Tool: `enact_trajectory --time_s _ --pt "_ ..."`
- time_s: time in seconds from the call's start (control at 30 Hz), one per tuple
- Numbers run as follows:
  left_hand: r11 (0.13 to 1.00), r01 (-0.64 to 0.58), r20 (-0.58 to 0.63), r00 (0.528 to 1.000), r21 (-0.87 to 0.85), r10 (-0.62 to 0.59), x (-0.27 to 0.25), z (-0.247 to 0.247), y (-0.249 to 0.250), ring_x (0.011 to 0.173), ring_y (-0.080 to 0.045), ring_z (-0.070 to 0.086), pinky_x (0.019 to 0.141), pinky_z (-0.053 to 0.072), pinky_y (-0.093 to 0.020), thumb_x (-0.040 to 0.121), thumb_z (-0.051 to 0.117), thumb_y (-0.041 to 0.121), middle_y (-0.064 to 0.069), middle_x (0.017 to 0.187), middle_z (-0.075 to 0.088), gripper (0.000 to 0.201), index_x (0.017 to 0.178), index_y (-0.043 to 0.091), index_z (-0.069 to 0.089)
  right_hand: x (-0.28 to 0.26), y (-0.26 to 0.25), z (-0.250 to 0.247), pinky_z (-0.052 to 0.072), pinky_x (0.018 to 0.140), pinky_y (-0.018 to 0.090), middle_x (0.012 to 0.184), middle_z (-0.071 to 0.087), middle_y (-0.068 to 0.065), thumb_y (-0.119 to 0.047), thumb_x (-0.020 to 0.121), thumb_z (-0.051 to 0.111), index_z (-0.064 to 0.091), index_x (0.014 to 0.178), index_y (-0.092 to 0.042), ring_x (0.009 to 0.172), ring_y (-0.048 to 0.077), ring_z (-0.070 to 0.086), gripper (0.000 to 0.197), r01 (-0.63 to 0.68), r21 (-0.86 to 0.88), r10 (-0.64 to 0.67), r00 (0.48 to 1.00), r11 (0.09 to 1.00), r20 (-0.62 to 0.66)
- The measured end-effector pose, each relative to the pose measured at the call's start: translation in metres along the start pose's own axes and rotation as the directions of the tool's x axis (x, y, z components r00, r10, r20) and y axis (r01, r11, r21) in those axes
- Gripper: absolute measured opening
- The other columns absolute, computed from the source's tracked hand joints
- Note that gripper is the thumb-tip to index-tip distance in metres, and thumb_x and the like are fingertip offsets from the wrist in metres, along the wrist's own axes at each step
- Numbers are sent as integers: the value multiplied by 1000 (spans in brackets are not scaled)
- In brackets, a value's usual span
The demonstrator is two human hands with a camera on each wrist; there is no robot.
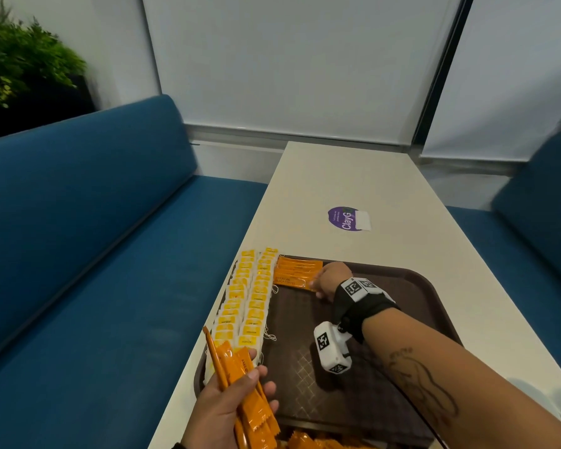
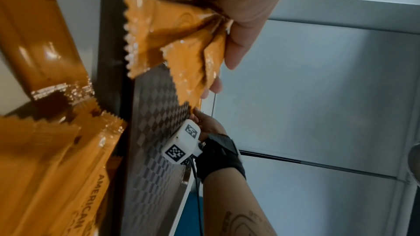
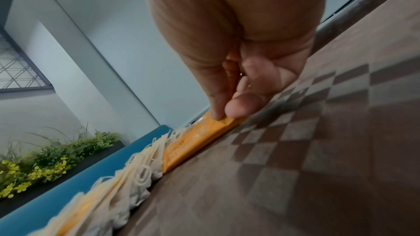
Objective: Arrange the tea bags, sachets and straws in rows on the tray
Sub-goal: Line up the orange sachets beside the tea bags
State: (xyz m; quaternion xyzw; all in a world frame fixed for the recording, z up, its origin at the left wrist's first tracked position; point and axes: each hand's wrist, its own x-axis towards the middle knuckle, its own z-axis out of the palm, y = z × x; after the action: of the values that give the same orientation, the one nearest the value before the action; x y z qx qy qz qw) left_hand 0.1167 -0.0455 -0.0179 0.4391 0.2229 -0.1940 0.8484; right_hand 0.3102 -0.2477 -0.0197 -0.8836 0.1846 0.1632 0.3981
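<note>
The tray is free in the middle and right – tea bags fill its left edge. My right hand pinches the nearest sachet of the far row; my left hand grips a bundle.

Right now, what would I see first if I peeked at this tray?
Two long rows of yellow tea bags run down the left edge of the brown tray. At the far end the right hand touches a row of orange sachets, and the left hand holds a bunch more nearby.
</note>
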Motion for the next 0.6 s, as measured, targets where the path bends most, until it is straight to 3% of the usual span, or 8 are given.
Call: enact_trajectory --time_s 0.07,0.17,0.2,0.23,0.27,0.3,0.43,0.6 --pt "1000 11 4 1000 6 -11 1 1 -1 75 -36 63 48 56 -39 87 55 1 -18 90 65 21 105 11 59 0 -8 1 44 50 16 74 61 -1 -19 87 64 62 114 -3 63 8 59 32 -40 -21 40 999 999 -28" --pt "1000 25 8 1000 9 -25 2 1 -1 75 -36 62 47 56 -39 87 55 0 -18 90 64 21 104 11 59 9 -6 0 48 77 20 108 68 1 -32 90 61 60 120 -9 92 11 65 38 -64 -124 52 994 990 -96" --pt "1000 28 8 1000 9 -29 2 1 -1 75 -36 62 46 56 -39 86 55 0 -18 91 64 20 103 11 59 12 -6 0 51 74 19 108 68 4 -25 89 62 61 121 -7 87 11 66 36 -50 -143 45 998 988 -43" --pt "999 32 6 999 9 -32 2 0 -1 75 -36 62 46 56 -39 86 55 0 -18 91 64 20 103 11 59 15 -7 -1 52 63 18 100 68 7 -16 88 62 61 119 -3 76 11 64 34 -30 -146 32 999 989 8" --pt "999 35 3 999 12 -35 2 -1 -1 75 -36 62 46 56 -39 86 55 0 -18 91 64 20 102 11 59 13 -6 -3 50 54 17 89 66 6 -10 87 61 60 117 -1 66 10 61 32 -34 -125 35 999 992 3" --pt "999 36 2 999 15 -36 3 -2 -2 76 -36 62 46 56 -39 86 55 0 -18 92 64 20 103 11 59 11 -7 -5 50 53 17 84 63 3 -10 89 60 60 117 -1 64 10 60 29 -54 -114 53 999 992 -13" --pt "999 43 1 999 24 -43 4 -4 -4 77 -36 62 46 56 -39 86 55 0 -18 92 64 20 103 11 59 14 -10 -2 52 89 25 93 67 0 -22 90 64 58 116 -9 87 12 66 30 -105 -169 98 994 980 -50" --pt "998 59 9 998 34 -59 5 -2 -5 78 -37 62 46 56 -39 86 55 0 -19 91 64 20 103 12 58 19 -6 4 52 92 34 101 71 6 -24 81 73 62 110 -8 96 19 68 34 -65 -218 47 995 974 -85"
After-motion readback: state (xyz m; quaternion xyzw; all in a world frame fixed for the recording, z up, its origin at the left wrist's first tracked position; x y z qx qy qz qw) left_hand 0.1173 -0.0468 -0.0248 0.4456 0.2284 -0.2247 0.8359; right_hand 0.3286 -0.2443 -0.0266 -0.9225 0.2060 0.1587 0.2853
